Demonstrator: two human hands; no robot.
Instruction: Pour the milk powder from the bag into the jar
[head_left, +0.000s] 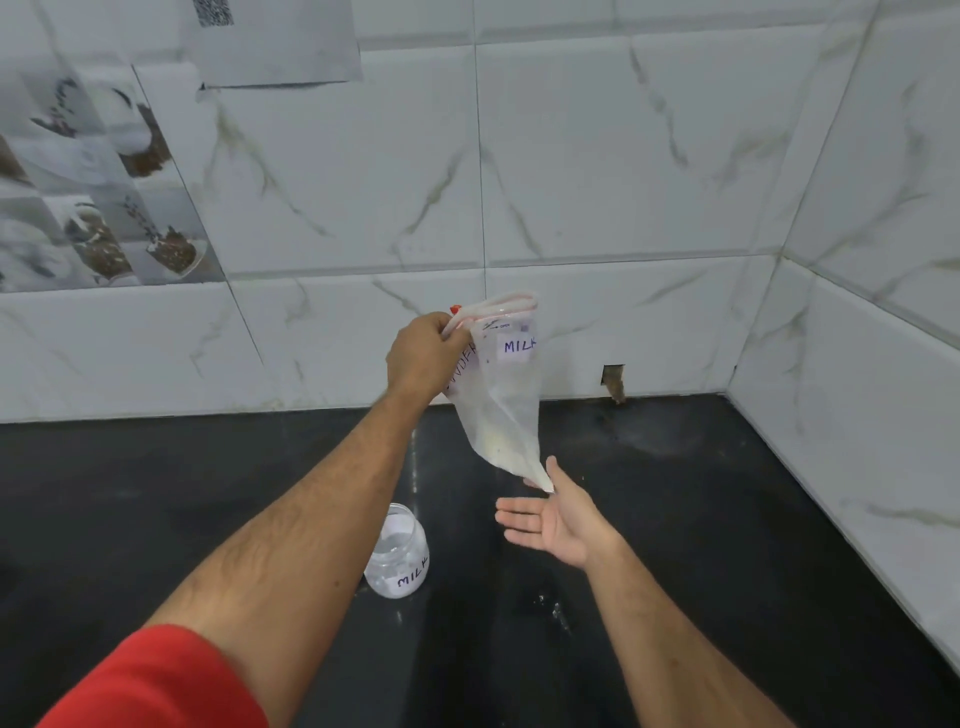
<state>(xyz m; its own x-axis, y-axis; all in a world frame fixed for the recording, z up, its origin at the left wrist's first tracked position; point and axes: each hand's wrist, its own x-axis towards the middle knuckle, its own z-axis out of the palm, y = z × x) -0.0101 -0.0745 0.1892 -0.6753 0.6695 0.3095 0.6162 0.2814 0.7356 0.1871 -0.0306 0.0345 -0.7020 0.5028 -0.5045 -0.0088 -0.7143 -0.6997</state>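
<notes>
A glossy black counter (675, 519) meets white marbled wall tiles (623, 156). The left hand (423, 356) pinches the top of a thin clear bag (506, 405) with powder at its bottom; its lower corner touches the flat, spread right hand (558, 519). A clear plastic jar (397, 556), uncapped, stands on the counter, partly hidden by the left forearm.

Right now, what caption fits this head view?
Left hand holds the zip-top milk powder bag upright; open right hand meets its bottom corner, jar below.
</notes>
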